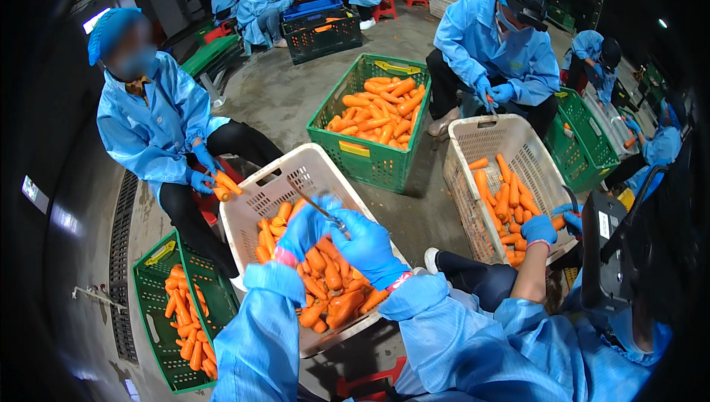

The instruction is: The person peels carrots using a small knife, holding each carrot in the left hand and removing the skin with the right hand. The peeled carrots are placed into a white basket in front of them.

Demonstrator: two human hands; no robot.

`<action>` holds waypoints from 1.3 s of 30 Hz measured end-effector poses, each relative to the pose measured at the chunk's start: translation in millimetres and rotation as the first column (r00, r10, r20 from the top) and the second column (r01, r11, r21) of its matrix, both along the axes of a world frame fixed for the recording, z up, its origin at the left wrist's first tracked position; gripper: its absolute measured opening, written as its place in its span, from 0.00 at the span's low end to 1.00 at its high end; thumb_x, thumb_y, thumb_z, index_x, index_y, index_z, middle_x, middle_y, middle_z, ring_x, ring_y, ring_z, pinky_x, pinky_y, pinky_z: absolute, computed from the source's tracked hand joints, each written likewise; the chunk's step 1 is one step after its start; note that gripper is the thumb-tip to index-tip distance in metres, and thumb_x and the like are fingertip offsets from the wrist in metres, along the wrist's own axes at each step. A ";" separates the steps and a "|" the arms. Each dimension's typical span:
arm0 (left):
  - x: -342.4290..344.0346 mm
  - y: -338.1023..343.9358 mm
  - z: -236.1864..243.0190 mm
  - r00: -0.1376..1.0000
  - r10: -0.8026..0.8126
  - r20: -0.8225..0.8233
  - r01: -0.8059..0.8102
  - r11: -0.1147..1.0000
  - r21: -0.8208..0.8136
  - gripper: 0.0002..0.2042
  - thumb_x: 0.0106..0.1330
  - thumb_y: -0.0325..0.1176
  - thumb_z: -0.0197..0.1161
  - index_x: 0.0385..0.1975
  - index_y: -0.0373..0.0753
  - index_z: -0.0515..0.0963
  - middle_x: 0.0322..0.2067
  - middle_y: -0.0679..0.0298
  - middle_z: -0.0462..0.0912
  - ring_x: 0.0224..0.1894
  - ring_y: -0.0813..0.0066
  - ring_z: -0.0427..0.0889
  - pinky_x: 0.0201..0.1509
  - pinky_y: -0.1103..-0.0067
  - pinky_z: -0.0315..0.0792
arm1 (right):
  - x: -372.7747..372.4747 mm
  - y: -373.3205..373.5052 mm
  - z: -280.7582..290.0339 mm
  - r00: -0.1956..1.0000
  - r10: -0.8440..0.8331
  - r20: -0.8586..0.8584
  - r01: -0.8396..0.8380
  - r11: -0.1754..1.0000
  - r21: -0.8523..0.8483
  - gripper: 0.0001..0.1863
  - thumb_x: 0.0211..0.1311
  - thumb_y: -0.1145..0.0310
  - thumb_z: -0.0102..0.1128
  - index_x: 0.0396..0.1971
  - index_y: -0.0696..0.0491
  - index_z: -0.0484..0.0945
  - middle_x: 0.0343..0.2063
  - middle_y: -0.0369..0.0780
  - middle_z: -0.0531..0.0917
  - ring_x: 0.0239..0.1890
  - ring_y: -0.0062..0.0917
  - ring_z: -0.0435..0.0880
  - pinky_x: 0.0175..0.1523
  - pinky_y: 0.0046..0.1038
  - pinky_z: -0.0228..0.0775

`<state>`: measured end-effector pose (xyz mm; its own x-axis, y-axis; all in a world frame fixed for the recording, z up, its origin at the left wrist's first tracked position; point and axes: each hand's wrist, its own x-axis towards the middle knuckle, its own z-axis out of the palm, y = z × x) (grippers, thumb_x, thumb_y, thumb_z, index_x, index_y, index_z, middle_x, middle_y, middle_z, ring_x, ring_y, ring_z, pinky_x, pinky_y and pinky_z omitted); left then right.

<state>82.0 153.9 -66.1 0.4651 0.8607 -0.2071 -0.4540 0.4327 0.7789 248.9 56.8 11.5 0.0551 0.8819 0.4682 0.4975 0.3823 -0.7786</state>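
In front of me my right hand [367,247], in a blue glove, is closed on a thin knife-like tool [305,196]. Its narrow brownish length points up and left, with a metallic part by my right fingers. My left hand [307,230], gloved too, is curled right beside the tool. What its fingers grip is hidden. Both hands are above a white plastic crate [305,159] holding many orange carrots [333,275], some peeled-looking and smooth.
A person [159,117] sits at left holding carrots over my crate. Green crates [370,154] of carrots stand ahead and at lower left. Another white crate [460,173] is at right, with a co-worker's gloved hand [540,230] in it. A red stool [373,381] shows below.
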 end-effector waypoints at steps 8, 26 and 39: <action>-115.6 -143.0 -196.6 0.895 0.008 -0.447 -0.315 0.719 -0.619 0.20 0.68 0.45 0.50 0.53 0.39 0.69 0.44 0.54 0.80 0.38 0.58 0.81 0.41 0.66 0.78 | 3.9 -0.1 -13.3 0.998 0.031 0.053 -0.028 0.999 -0.043 0.10 0.56 0.64 0.57 0.38 0.47 0.79 0.30 0.40 0.82 0.30 0.36 0.82 0.34 0.34 0.74; -48.5 -158.6 -245.4 0.019 -0.266 -0.964 0.582 0.787 -0.205 0.17 0.60 0.45 0.54 0.41 0.41 0.79 0.40 0.53 0.81 0.45 0.53 0.78 0.48 0.66 0.71 | -21.1 3.3 -33.6 0.983 0.140 0.116 -0.129 0.987 -0.093 0.11 0.52 0.68 0.60 0.38 0.48 0.79 0.30 0.40 0.82 0.32 0.34 0.82 0.37 0.34 0.74; -39.2 -166.7 -259.0 -0.169 -0.490 -0.855 0.610 0.630 -0.481 0.19 0.58 0.48 0.56 0.40 0.39 0.77 0.40 0.55 0.80 0.44 0.58 0.78 0.46 0.67 0.72 | -10.1 -5.1 -21.9 0.964 0.211 0.163 -0.185 0.970 -0.161 0.14 0.53 0.68 0.61 0.41 0.50 0.77 0.32 0.40 0.81 0.32 0.33 0.82 0.36 0.32 0.75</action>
